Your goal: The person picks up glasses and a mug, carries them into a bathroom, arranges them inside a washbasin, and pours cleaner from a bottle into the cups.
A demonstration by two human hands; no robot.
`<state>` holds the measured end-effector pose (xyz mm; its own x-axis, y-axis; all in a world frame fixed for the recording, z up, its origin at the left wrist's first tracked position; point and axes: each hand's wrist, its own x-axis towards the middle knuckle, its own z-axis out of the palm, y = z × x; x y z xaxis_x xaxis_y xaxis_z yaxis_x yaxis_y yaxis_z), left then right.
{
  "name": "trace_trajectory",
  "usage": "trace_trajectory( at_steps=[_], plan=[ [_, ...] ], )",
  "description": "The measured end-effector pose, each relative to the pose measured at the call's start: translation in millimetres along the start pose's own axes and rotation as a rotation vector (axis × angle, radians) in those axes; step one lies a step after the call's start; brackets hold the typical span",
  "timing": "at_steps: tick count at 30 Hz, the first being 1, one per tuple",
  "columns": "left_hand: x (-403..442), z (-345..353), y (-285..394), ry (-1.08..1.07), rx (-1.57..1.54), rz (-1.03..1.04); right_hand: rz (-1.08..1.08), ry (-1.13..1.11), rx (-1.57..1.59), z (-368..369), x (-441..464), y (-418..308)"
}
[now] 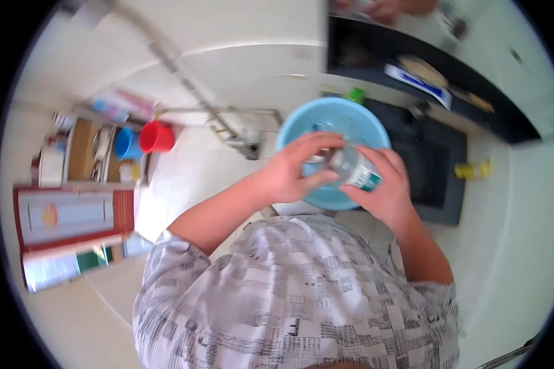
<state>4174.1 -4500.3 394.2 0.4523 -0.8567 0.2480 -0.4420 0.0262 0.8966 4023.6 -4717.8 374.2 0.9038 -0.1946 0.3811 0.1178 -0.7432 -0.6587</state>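
Observation:
A clear bottle (349, 165) with a green and white label is held above a light blue basin (292, 126). My right hand (388, 184) is wrapped round the labelled part. At the bottle's other end is my left hand (298, 167), its fingers closed round a small thing that is too blurred to make out. The basin rests at the left edge of a dark sink (452, 178), partly over it. Beneath my hands, the inside of the basin is mostly hidden.
A black faucet (420, 111) stands behind the sink. On the dark shelf above lies a blue and white packet (418, 85). A yellow object (474, 170) is right of the sink. To the left are a red bucket (156, 136), a blue bucket (128, 144) and a metal pole (184, 77).

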Motion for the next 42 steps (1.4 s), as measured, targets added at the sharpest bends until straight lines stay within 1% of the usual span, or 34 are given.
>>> trace_trajectory(
  at_steps=[1, 2, 4, 5, 6, 7, 8, 9, 10, 11, 12, 13, 14, 15, 16, 18, 21, 23, 24, 25, 26, 27, 28, 29, 31, 32, 34, 35, 38, 39, 42],
  plan=[
    [-12.1, -3.8, 6.3, 0.104, 0.003, -0.177, -0.064, -0.014, -0.132, 7.6, 6.7, -11.4],
    [-24.5, -10.4, 9.8, 0.151, 0.068, -0.381, -0.129, -0.015, -0.262, 15.9, 13.0, -25.4],
    [-51.9, -38.0, -0.8, 0.087, 0.108, -0.397, -0.234, -0.030, -0.279, 48.5, 21.5, -46.3],
    [-70.7, -55.7, -4.0, 0.143, 0.061, -0.368, -0.269, -0.035, -0.304, 64.9, 30.9, -60.9],
    [-89.0, -65.9, -6.7, 0.192, 0.013, -0.330, -0.245, -0.090, -0.198, 79.7, 40.0, -74.3],
    [-108.0, -79.0, -9.6, 0.231, -0.040, -0.288, -0.209, -0.147, -0.102, 94.4, 47.3, -90.9],
    [-129.0, -97.1, -12.8, 0.253, -0.020, -0.169, -0.161, -0.208, -0.011, 108.6, 53.1, -110.2],
    [-151.2, -117.6, -18.0, 0.273, 0.001, -0.049, -0.094, -0.346, 0.108, 122.9, 64.4, -129.7],
    [-173.8, -137.8, -23.9, 0.294, 0.024, 0.073, 0.045, -0.457, 0.304, 144.4, 69.1, -140.1],
    [-197.6, -155.4, -27.2, 0.326, 0.104, 0.120, 0.194, -0.569, 0.495, 167.8, 70.3, -146.0],
    [-221.6, -172.8, -27.4, 0.325, 0.041, 0.055, 0.350, -0.678, 0.688, 190.5, 73.1, -155.1],
    [-247.0, -192.4, -25.4, 0.324, -0.023, -0.009, 0.403, -0.797, 0.771, 214.4, 81.6, -171.6],
    [-271.3, -211.7, -24.2, 0.321, -0.083, -0.070, 0.339, -0.726, 0.669, 246.1, 79.0, -185.8],
    [-297.2, -228.9, -23.1, 0.353, -0.127, -0.195, 0.106, -0.672, 0.426, 271.0, 86.7, -213.0],
    [-320.5, -242.6, -29.2, 0.405, -0.102, -0.345, -0.127, -0.603, 0.185, 293.7, 95.5, -237.6],
    [-355.9, -261.0, -50.3, 0.480, -0.077, -0.622, -0.355, -0.540, 0.177, 342.1, 104.0, -267.8],
    [-412.1, -307.7, -74.8, 0.545, -0.117, -0.305, -0.169, -0.676, 0.267, 399.3, 120.3, -304.7],
    [-429.7, -335.5, -70.3, 0.685, -0.172, -0.367, -0.057, -0.744, 0.424, 440.5, 134.8, -325.4],
    [-441.9, -351.0, -69.1, 0.770, -0.188, -0.403, -0.146, -0.743, 0.352, 457.3, 143.3, -337.6],
    [-453.0, -366.5, -74.1, 0.756, -0.089, -0.600, -0.243, -0.741, 0.284, 474.9, 154.3, -350.6],
    [-460.7, -374.9, -83.2, 0.729, -0.097, -0.641, -0.347, -0.733, 0.222, 490.1, 165.4, -354.2],
    [-476.1, -391.9, -94.2, 0.703, -0.105, -0.675, -0.410, -0.743, 0.169, 511.0, 176.2, -365.0],
    [-487.3, -405.2, -103.6, 0.675, -0.115, -0.711, -0.394, -0.764, 0.235, 533.2, 184.0, -368.7],
    [-499.2, -419.3, -112.1, 0.701, -0.039, -0.589, -0.375, -0.786, 0.300, 561.6, 190.1, -368.3],
    [-512.6, -444.6, -128.3, 0.854, 0.020, -0.547, -0.315, -0.860, 0.384, 619.2, 209.2, -372.4],
    [-519.0, -460.1, -139.3, 0.930, 0.050, -0.525, -0.390, -0.832, 0.351, 647.0, 220.4, -376.1],
    [-541.5, -500.4, -183.0, 0.969, 0.047, -0.700, -0.552, -0.764, 0.295, 706.7, 253.1, -396.8],
    [-555.3, -521.8, -206.0, 0.990, 0.046, -0.789, -0.591, -0.772, 0.277, 739.0, 269.1, -406.7],
    [-600.5, -586.7, -251.8, 1.131, -0.058, -0.905, -0.560, -0.990, 0.423, 843.2, 313.4, -443.5],
    [-614.8, -605.5, -256.7, 1.223, -0.129, -0.835, -0.556, -1.090, 0.436, 871.3, 327.6, -464.2],
    [-666.7, -651.2, -273.4, 1.362, -0.188, -0.829, -0.427, -1.405, 0.417, 945.9, 359.1, -524.9]
  ],
)
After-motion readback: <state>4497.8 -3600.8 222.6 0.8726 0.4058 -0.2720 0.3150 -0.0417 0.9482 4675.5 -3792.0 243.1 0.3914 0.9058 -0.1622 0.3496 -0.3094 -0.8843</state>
